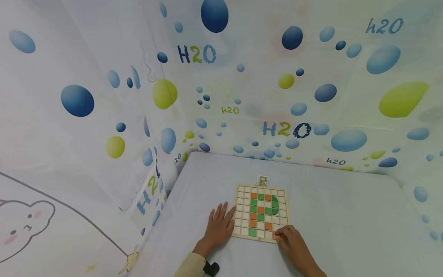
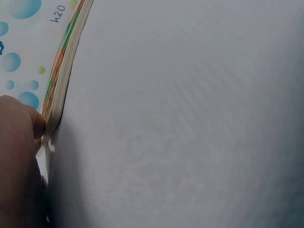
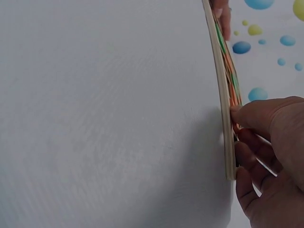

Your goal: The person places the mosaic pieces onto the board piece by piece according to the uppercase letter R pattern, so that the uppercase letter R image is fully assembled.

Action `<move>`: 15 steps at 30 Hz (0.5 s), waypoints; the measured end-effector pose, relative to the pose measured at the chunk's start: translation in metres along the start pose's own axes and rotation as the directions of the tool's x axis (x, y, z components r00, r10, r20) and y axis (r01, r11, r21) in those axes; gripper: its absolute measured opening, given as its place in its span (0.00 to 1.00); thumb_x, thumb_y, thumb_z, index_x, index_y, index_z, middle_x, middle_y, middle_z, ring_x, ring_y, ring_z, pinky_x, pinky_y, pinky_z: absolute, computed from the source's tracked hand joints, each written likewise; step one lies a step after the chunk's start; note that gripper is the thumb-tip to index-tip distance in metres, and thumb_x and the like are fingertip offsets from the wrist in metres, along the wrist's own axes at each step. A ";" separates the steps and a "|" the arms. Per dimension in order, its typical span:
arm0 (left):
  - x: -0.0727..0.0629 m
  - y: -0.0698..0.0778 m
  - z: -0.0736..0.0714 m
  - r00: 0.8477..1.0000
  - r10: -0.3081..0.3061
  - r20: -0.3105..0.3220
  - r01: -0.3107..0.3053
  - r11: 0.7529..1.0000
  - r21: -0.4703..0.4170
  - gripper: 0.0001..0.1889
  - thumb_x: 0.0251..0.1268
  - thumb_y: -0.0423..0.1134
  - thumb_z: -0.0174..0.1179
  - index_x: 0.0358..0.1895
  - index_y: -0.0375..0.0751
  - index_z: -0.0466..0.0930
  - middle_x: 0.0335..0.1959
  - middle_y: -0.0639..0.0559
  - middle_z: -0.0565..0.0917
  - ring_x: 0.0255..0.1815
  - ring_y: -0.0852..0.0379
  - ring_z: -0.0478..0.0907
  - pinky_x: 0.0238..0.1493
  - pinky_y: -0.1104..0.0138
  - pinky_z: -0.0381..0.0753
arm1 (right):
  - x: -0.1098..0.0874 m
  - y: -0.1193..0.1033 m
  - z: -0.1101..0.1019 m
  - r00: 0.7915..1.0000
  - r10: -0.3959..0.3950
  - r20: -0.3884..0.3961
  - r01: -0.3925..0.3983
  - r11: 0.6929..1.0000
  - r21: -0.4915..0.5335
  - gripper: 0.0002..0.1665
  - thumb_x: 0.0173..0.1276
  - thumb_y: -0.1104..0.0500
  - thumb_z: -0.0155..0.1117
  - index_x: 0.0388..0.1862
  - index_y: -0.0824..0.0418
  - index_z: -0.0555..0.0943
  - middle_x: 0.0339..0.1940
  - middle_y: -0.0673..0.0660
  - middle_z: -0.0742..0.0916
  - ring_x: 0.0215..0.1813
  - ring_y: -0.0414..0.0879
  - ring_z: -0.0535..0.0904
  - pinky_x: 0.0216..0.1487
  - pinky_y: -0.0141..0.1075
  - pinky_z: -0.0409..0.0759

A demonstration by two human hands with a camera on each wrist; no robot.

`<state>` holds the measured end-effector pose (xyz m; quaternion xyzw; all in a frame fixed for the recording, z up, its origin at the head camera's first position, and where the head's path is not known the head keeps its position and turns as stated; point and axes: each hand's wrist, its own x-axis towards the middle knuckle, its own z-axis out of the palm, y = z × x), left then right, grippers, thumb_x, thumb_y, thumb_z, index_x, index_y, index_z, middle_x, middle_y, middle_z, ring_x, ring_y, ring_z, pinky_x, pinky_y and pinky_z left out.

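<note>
A square wooden grid board lies flat on the white-covered table, with orange and green tiles forming a letter R. Several tiles are square, while the green pieces at the R's right side are rounded. My left hand lies with fingers spread, its fingertips at the board's left edge. At the lower right corner, my right hand pinches an orange tile over the bottom row. In the right wrist view, the thumb and fingers of that hand are close to the board's edge.
A small pattern card showing a letter R lies just beyond the board's far edge. A black object is beside the left sleeve. Printed sheets with blue and green dots rise behind the table and along its left side.
</note>
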<state>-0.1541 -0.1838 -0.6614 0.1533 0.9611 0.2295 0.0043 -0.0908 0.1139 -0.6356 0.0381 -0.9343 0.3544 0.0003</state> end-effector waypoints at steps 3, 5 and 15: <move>0.000 0.000 0.001 1.000 0.002 0.005 -0.002 1.000 0.001 0.28 0.86 0.49 0.41 0.83 0.56 0.63 0.87 0.45 0.55 0.88 0.40 0.49 0.81 0.37 0.48 | -0.001 0.001 0.000 1.000 -0.006 0.002 0.006 1.000 -0.007 0.07 0.70 0.62 0.74 0.38 0.49 0.86 0.44 0.45 0.84 0.54 0.48 0.81 0.61 0.53 0.79; 0.000 0.000 0.002 1.000 0.006 0.005 -0.006 1.000 0.004 0.27 0.86 0.49 0.41 0.84 0.56 0.62 0.87 0.45 0.55 0.88 0.40 0.49 0.81 0.37 0.48 | -0.001 0.001 0.000 1.000 -0.016 -0.001 0.016 1.000 -0.012 0.08 0.70 0.62 0.74 0.37 0.48 0.86 0.43 0.44 0.84 0.53 0.47 0.81 0.61 0.51 0.79; 0.001 -0.002 0.003 1.000 0.023 -0.013 -0.023 1.000 -0.003 0.27 0.86 0.48 0.42 0.83 0.55 0.63 0.86 0.43 0.57 0.87 0.38 0.51 0.80 0.36 0.49 | -0.002 -0.002 -0.004 1.000 -0.002 0.016 0.001 1.000 0.014 0.09 0.70 0.63 0.75 0.35 0.47 0.86 0.42 0.44 0.80 0.50 0.42 0.80 0.60 0.44 0.81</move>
